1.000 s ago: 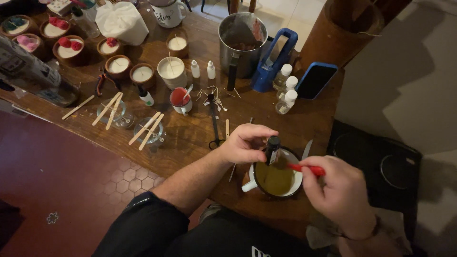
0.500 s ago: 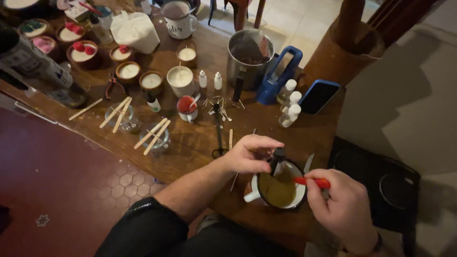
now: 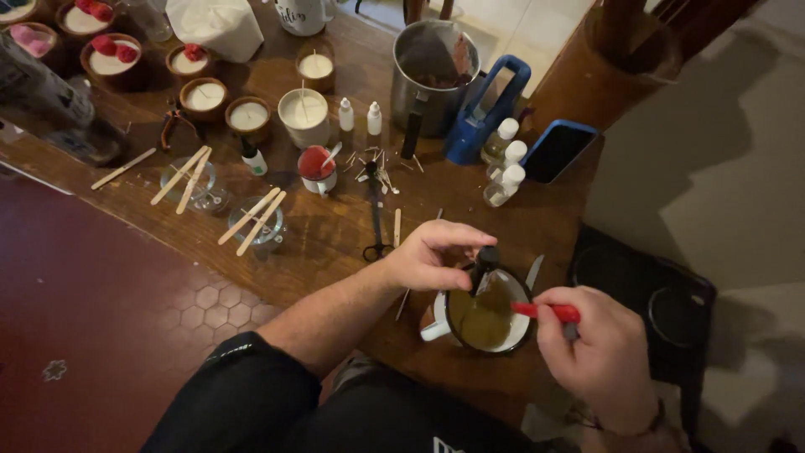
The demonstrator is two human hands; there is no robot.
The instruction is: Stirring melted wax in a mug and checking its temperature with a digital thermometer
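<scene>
A white enamel mug (image 3: 436, 328) with a dark rim stands near the front edge of the wooden table (image 3: 335, 226); it holds yellow-brown liquid (image 3: 482, 319). My left hand (image 3: 432, 252) pinches a small dark dropper bottle (image 3: 484, 264), tilted over the mug's rim. My right hand (image 3: 599, 352) grips a red-handled tool (image 3: 545, 311) whose tip reaches into the liquid. A thin knife blade (image 3: 534, 270) lies behind the mug.
Black scissors (image 3: 375, 210), a steel pitcher (image 3: 432, 75), a blue holder (image 3: 486, 109), white dropper bottles (image 3: 507, 159) and a phone (image 3: 558, 151) lie behind. Several wax-filled cups (image 3: 303, 117) and glasses with wooden sticks (image 3: 256, 222) crowd the left. A black hotplate (image 3: 646, 302) stands right.
The view has shifted slightly. My left hand has kept the dropper bottle over the mug, tilting it more toward the liquid; my right hand still holds the red-handled tool in the mug.
</scene>
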